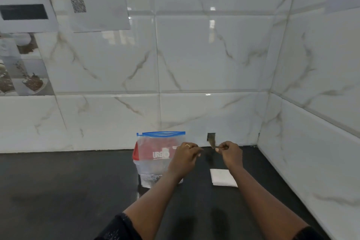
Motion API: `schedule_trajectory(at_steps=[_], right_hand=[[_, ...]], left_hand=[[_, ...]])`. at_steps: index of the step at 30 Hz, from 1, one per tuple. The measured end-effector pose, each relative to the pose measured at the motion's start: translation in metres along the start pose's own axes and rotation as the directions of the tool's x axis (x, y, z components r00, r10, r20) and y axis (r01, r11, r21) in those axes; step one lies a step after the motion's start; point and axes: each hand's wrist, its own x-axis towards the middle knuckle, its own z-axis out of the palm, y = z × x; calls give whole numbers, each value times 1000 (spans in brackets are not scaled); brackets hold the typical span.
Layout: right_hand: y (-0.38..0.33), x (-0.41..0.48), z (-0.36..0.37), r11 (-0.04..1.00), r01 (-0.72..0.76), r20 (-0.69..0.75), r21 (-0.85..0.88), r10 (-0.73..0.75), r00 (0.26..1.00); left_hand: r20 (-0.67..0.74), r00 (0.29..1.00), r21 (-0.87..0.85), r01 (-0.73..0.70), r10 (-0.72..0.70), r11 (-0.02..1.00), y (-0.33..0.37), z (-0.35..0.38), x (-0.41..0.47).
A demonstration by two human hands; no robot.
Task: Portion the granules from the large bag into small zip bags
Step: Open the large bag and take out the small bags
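A white marble-veined tiled wall (194, 54) rises behind a black stone counter (68, 191). The large clear plastic bag with a blue zip strip and red label (153, 154) stands upright on the counter against the wall, its top closed. A flat white folded square (223, 177) lies right of it. Left hand (185, 155), wearing a gold ring (187, 145), and right hand (230, 152) are raised close together, each pinching thumb to curled fingertips on a faint, blurred small see-through bag (208, 154) between them
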Motion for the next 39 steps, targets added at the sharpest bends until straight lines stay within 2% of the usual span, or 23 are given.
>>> schedule_trajectory(at_steps=[2, 4, 8, 10, 12, 14, 22, 27, 30, 35, 39], right_hand=[[27, 6, -10, 995, -95, -30, -20, 95, 995], [52, 11, -18, 981, -185, -57, -56, 182, 982], [96, 19, -25, 928, -339, -75, -152, 331, 941], [112, 23, -24, 898, -396, -60, -193, 392, 918], [121, 25, -20, 875, -428, -44, -226, 430, 902], [126, 28, -13, 858, -452, -30, -245, 459, 888], [130, 36, 5, 799, -487, -81, -352, 492, 867], [130, 42, -1, 808, -494, -74, -322, 498, 864], [126, 42, -7, 851, -461, -48, -251, 464, 884], [108, 23, -19, 950, -311, 5, -41, 311, 950], [82, 4, -25, 986, -158, 129, 51, 150, 980]], left_hand=[[76, 997, -15, 29, -27, 999, 8, 22, 2], [176, 975, -43, 143, -133, 989, 13, 41, 2], [351, 874, -30, 368, -335, 929, 15, 76, 3], [421, 801, 3, 468, -425, 884, 16, 93, 3], [470, 747, 26, 521, -470, 853, 17, 108, 3], [498, 723, 32, 537, -479, 843, 17, 121, 3], [510, 726, 66, 502, -462, 862, 12, 150, 8], [536, 709, 99, 485, -457, 869, 7, 153, 14], [519, 720, 68, 503, -461, 862, 8, 151, 13], [339, 835, -190, 513, -434, 837, 26, 132, 15], [351, 829, -472, 558, -435, 682, 46, 110, 23]])
